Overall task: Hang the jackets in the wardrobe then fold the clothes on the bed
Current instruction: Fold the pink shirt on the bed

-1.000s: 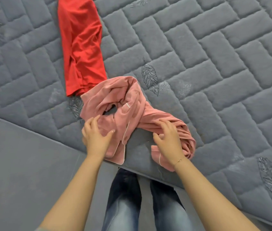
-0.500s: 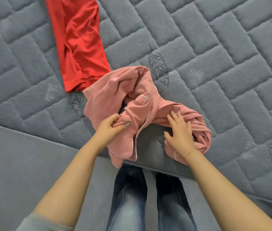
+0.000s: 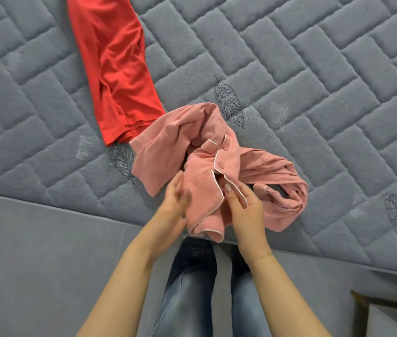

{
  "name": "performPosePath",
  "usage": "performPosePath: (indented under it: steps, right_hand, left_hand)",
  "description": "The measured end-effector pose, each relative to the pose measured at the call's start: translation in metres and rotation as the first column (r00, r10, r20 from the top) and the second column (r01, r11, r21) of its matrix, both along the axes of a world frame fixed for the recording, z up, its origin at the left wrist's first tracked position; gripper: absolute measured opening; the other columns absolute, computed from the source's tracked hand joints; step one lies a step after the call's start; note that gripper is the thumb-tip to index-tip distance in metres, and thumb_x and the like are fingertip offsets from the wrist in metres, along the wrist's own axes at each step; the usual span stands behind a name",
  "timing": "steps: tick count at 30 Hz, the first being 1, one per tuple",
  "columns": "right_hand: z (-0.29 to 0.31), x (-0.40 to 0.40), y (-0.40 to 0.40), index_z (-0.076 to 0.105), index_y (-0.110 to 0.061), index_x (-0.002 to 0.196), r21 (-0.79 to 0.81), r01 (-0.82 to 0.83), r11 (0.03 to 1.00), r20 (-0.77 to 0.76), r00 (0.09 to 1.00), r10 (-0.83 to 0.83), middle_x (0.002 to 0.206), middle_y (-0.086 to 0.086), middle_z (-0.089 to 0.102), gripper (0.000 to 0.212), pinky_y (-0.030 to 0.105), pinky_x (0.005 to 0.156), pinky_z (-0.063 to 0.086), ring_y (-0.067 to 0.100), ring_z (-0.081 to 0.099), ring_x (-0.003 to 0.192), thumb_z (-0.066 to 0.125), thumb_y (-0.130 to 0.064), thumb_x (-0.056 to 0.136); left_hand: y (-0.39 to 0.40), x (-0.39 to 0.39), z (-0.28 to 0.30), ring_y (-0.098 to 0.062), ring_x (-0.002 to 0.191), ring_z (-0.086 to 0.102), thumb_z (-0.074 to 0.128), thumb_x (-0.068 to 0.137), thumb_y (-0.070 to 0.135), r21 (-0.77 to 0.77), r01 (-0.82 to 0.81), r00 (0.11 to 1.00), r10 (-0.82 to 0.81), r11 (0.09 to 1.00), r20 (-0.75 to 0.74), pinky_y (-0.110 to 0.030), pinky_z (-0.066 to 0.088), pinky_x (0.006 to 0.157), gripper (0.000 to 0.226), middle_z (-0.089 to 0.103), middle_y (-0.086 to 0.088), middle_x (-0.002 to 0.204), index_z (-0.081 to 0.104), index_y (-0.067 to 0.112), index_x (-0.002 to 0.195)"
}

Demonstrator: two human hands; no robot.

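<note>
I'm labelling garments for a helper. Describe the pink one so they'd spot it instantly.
On the grey quilted bed, look at the near edge. The pink garment, crumpled and white-piped, is gripped by both hands; its neighbour, the red garment, lies flat and plain.

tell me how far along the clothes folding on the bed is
Done: nothing looks fully folded; the red garment lies as a long strip on the bed. In hand: the left hand and right hand both grip the crumpled pink garment at its piped edge. Left: folding both pieces. The wardrobe is out of view.
</note>
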State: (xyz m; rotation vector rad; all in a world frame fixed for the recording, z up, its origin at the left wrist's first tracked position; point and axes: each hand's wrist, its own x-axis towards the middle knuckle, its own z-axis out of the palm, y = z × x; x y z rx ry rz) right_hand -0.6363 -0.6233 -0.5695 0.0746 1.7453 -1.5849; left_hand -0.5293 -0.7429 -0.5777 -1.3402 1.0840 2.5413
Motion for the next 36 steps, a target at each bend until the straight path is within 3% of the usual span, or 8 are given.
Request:
performPosePath:
  steps: [3, 8, 14, 19, 25, 28, 32, 36]
  right_hand:
    - [0.014, -0.007, 0.007, 0.065, -0.019, 0.121, -0.128, -0.096, 0.987, 0.069, 0.992, 0.106, 0.120, -0.011, 0.070, 0.030, 0.011, 0.089, 0.046, 0.002, 0.061, 0.115, 0.054, -0.005, 0.097]
    - [0.026, -0.013, 0.019, 0.063, -0.013, 0.126, -0.202, -0.050, 0.978, 0.115, 0.991, 0.074, 0.128, 0.001, 0.066, 0.031, 0.026, 0.106, 0.044, 0.014, 0.057, 0.125, 0.048, -0.006, 0.100]
    - [0.036, -0.032, 0.028, 0.068, -0.017, 0.116, -0.195, -0.170, 0.966, 0.183, 0.961, 0.206, 0.118, 0.005, 0.070, 0.026, 0.033, 0.103, 0.048, 0.018, 0.062, 0.115, 0.049, -0.012, 0.099]
    - [0.033, -0.040, 0.034, 0.072, -0.009, 0.106, -0.218, -0.093, 0.971, 0.277, 0.948, 0.153, 0.104, 0.008, 0.074, 0.024, 0.027, 0.086, 0.055, 0.017, 0.068, 0.098, 0.055, -0.018, 0.091]
    - [0.019, -0.039, 0.036, 0.065, 0.004, 0.114, -0.125, 0.168, 0.978, 0.459, 0.884, -0.093, 0.118, 0.022, 0.063, 0.028, 0.038, 0.101, 0.045, 0.027, 0.062, 0.106, 0.050, -0.013, 0.097]
    - [0.011, -0.035, 0.040, 0.074, -0.008, 0.092, -0.131, 0.395, 0.909, 0.584, 0.772, -0.252, 0.115, 0.014, 0.065, 0.028, 0.032, 0.098, 0.050, 0.020, 0.064, 0.104, 0.048, -0.012, 0.100]
    - [0.010, -0.006, 0.038, 0.063, -0.003, 0.123, -0.091, 0.271, 0.958, 0.641, 0.753, -0.152, 0.125, 0.012, 0.066, 0.035, 0.033, 0.100, 0.050, 0.020, 0.063, 0.117, 0.052, -0.025, 0.099]
    - [0.005, 0.003, 0.028, 0.064, 0.000, 0.108, 0.046, 0.446, 0.894, 0.764, 0.560, -0.319, 0.096, 0.015, 0.074, 0.030, 0.039, 0.081, 0.058, 0.022, 0.073, 0.084, 0.042, -0.020, 0.104]
  left_hand:
    - [0.017, 0.009, 0.012, -0.003, 0.141, 0.034, 0.091, 0.062, 0.034, -0.292, 0.347, 0.937, -0.342, 0.891, 0.070, -0.036, 0.040, 0.112, 0.114, 0.023, 0.019, 0.157, 0.018, 0.057, 0.146]
    - [0.032, 0.002, 0.020, 0.020, 0.126, 0.031, 0.088, 0.068, 0.023, -0.525, 0.310, 0.950, -0.282, 0.793, 0.136, 0.001, 0.035, 0.090, 0.095, 0.025, 0.020, 0.141, 0.033, 0.041, 0.143]
    - [0.021, 0.010, 0.022, -0.018, 0.119, 0.058, 0.071, 0.078, 0.034, -0.258, 0.047, 0.995, -0.023, 0.965, 0.096, -0.032, 0.047, 0.091, 0.050, 0.060, -0.005, 0.133, 0.064, 0.024, 0.126]
    - [0.016, 0.009, 0.018, -0.024, 0.123, 0.059, 0.052, 0.098, 0.025, 0.004, -0.071, 0.996, 0.071, 0.997, 0.050, -0.035, 0.046, 0.098, 0.039, 0.064, -0.012, 0.130, 0.058, 0.008, 0.132]
    - [0.004, 0.009, 0.017, -0.026, 0.117, 0.061, 0.053, 0.093, 0.024, 0.381, -0.449, 0.893, 0.427, 0.808, 0.144, -0.042, 0.040, 0.109, 0.038, 0.064, -0.014, 0.128, 0.060, 0.006, 0.126]
    - [0.001, 0.009, 0.020, -0.024, 0.107, 0.068, 0.048, 0.097, 0.025, 0.374, -0.526, 0.846, 0.514, 0.764, 0.139, -0.038, 0.052, 0.096, 0.033, 0.067, -0.013, 0.123, 0.061, 0.008, 0.122]
    - [0.002, 0.003, 0.026, -0.019, 0.101, 0.069, 0.044, 0.101, 0.028, 0.306, -0.533, 0.844, 0.521, 0.789, 0.127, -0.036, 0.054, 0.093, 0.035, 0.070, -0.011, 0.117, 0.060, 0.008, 0.125]
    - [0.007, -0.003, 0.029, -0.014, 0.083, 0.072, 0.038, 0.104, 0.029, 0.238, -0.494, 0.869, 0.485, 0.836, 0.100, -0.034, 0.055, 0.093, 0.040, 0.072, -0.011, 0.108, 0.058, 0.003, 0.127]
